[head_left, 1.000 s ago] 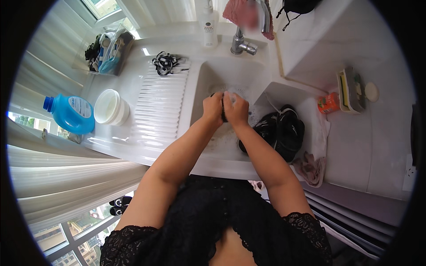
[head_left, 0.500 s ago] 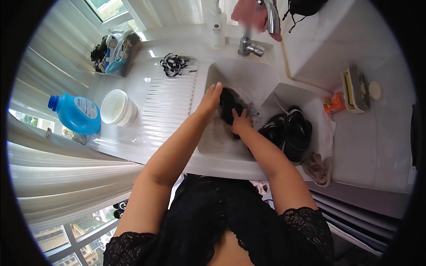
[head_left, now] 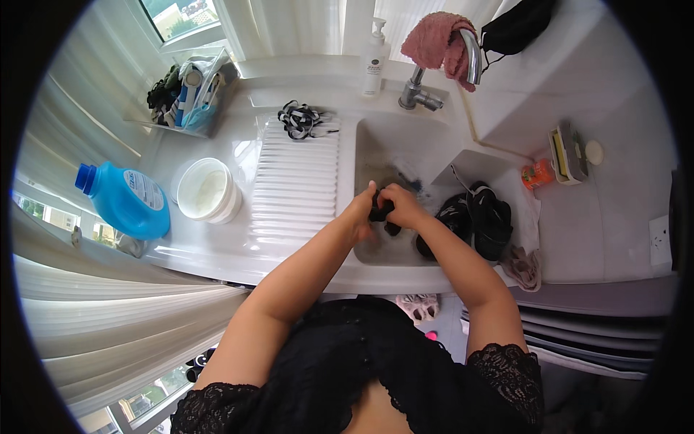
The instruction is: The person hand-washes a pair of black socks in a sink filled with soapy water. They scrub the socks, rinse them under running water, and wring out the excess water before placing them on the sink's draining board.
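Note:
Over the water in the sink basin (head_left: 426, 134), a soft black wet piece (head_left: 379, 210) is bunched between my two hands; its exact kind I cannot make out. My right hand (head_left: 405, 205) curls its fingers over the top of it. My left hand (head_left: 358, 215) grips it from the left side, thumb raised, its lower fingers blurred. Behind them a dark shape (head_left: 390, 178) lies in the cloudy water. In the smaller compartment on the right sit two black shoes (head_left: 491, 224), side by side.
Left of the basin is a ribbed washboard (head_left: 293, 184) with black-and-white laces (head_left: 300, 119). Farther left stand a white tub (head_left: 210, 192) and a blue detergent bottle (head_left: 130, 199). A faucet (head_left: 419, 95) draped with a pink cloth (head_left: 437, 43) and a pump bottle (head_left: 373, 61) are behind.
My hands have come closer together and toward me, now bunching the black piece that lay stretched out under them in the water. The whole view has shifted a little.

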